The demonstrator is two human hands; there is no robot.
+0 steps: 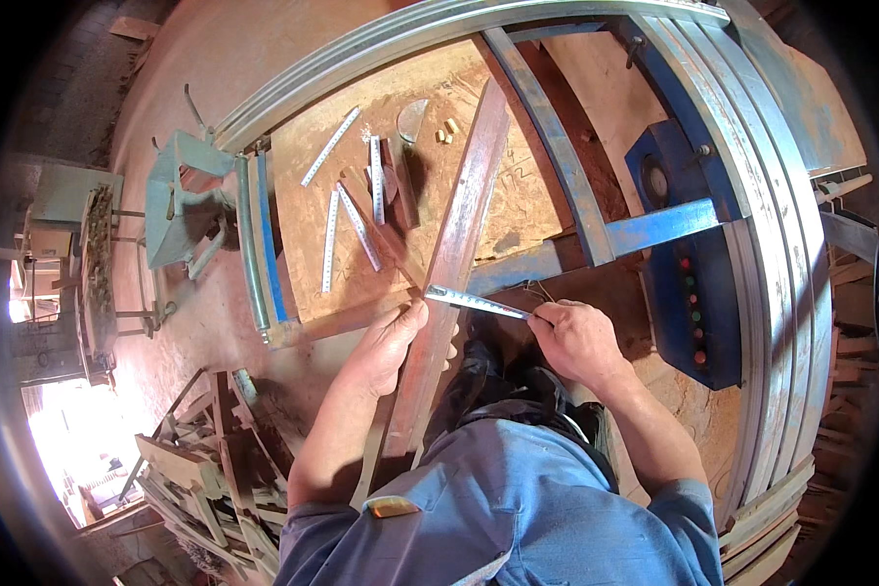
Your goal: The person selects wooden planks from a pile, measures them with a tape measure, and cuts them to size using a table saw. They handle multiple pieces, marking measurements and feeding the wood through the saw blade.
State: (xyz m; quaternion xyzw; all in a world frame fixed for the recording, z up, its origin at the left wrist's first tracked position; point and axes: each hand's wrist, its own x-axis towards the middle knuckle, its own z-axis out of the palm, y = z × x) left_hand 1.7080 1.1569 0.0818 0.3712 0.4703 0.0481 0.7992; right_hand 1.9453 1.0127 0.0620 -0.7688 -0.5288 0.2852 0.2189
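A long reddish-brown wooden board (pixel 464 210) slants from the sawdust-strewn plywood panel (pixel 518 210) toward my body. My left hand (pixel 391 347) is closed around the board's edge, its fingertips showing on the far side. Its thumb is at the near end of a short white ruler strip (pixel 479 301) with dark marks, which lies across the board. My right hand (pixel 578 340) grips the other end of that strip. On the panel lie several similar ruler strips (pixel 330 239), a dark wood block (pixel 402 184), a half-round metal piece (pixel 412 120) and small brass-coloured pieces (pixel 446 132).
A metal frame with blue bars (pixel 664 227) and silver rails (pixel 752 127) surrounds the panel. A blue control box with coloured buttons (pixel 693 313) stands at the right. Wood offcuts (pixel 215 469) are piled at lower left, near a pale green machine part (pixel 181 195).
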